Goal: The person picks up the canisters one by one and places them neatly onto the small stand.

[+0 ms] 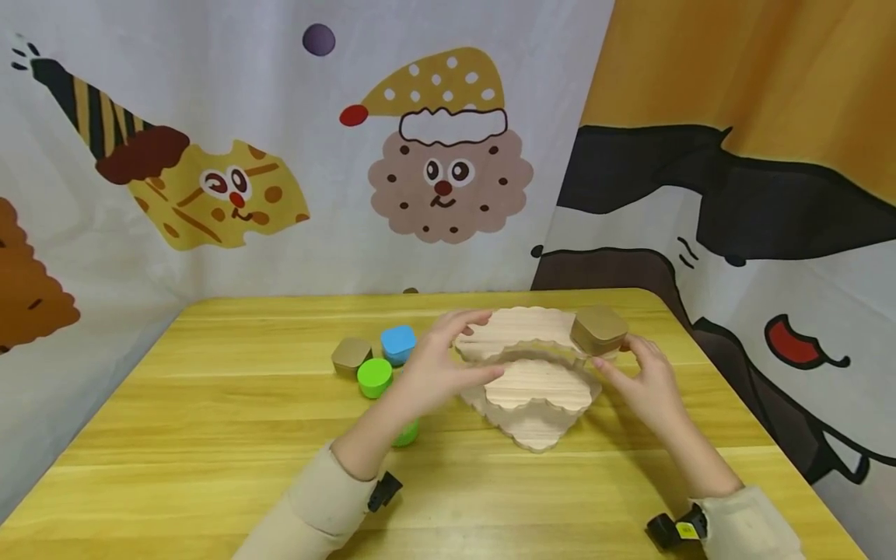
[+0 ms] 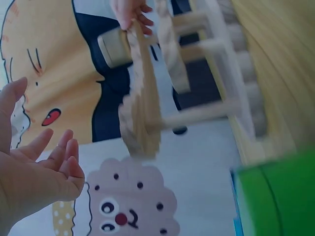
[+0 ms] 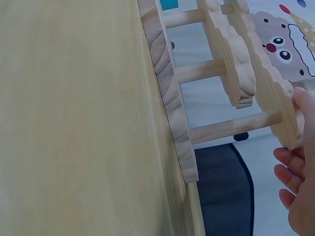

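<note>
A pale wooden tiered stand (image 1: 539,385) with scalloped shelves on round posts stands on the table. Atop the right end of its highest shelf sits a brown eight-sided block (image 1: 599,330). My right hand (image 1: 647,381) is at that end, just under the block. In the right wrist view its thumb and curled fingers (image 3: 290,169) lie either side of the shelf (image 3: 268,93), holding its tip. To the left of the stand my left hand (image 1: 437,362) has its fingers spread around air; the left wrist view shows the hand (image 2: 39,172) apart from the shelf.
Left of the stand lie another brown block (image 1: 352,356), a blue block (image 1: 398,344) and a green round block (image 1: 375,377). Another green piece (image 1: 406,433) is partly hidden by the left forearm. A patterned curtain (image 1: 448,264) hangs behind the wooden table (image 1: 210,435).
</note>
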Tool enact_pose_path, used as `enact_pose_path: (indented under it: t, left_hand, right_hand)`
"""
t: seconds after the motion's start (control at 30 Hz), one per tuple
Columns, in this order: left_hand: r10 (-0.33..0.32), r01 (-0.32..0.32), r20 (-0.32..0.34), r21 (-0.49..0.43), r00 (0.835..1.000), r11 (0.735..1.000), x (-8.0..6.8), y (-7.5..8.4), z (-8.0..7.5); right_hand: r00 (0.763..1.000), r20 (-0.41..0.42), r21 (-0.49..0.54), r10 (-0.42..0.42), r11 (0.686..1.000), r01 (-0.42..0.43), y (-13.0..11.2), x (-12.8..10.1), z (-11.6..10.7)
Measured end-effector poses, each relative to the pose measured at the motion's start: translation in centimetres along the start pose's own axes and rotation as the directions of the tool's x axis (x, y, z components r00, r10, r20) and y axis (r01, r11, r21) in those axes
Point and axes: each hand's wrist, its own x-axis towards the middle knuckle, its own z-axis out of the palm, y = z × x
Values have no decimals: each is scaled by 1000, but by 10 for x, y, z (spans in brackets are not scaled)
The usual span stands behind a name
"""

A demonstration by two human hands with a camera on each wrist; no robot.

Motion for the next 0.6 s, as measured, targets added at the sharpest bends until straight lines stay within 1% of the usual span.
enact_pose_path:
  t: [0.07,0.3,0.6]
  left_hand:
    - [-7,7,-7,14,1000,1000,-6,-6,-9]
    - [14,-12,-12,107,1000,994,-20,-25,-40]
    - [-16,20,-20,200,1000,980,-35,-43,-74]
  right_hand:
    - [1000,3,2,9,1000,-9,-1,0,-1]
    - [1000,14,11,17,1000,-17,-2,2,-1]
    - [999,29,12,38,999,-39,-3,1,-3]
